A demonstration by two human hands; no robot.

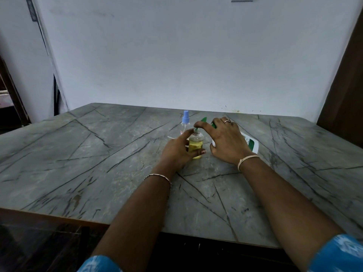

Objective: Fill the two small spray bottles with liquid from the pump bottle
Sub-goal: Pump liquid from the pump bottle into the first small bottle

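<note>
Two small clear plastic bottles stand toward the grey marbled table's far edge: a blue-capped spray bottle and an uncapped spray bottle holding yellow liquid. The left hand clasps the uncapped one with curled fingers. The right hand curls round the tilted white pump bottle, forefinger touching the open neck.

Near spray bottle: uncapped, upright, part-filled yellow, near the desk's far edge.
Far spray bottle: blue-capped, upright.
Pump bottle: white, lying down, right.

Head-worn view, down over near table
</note>
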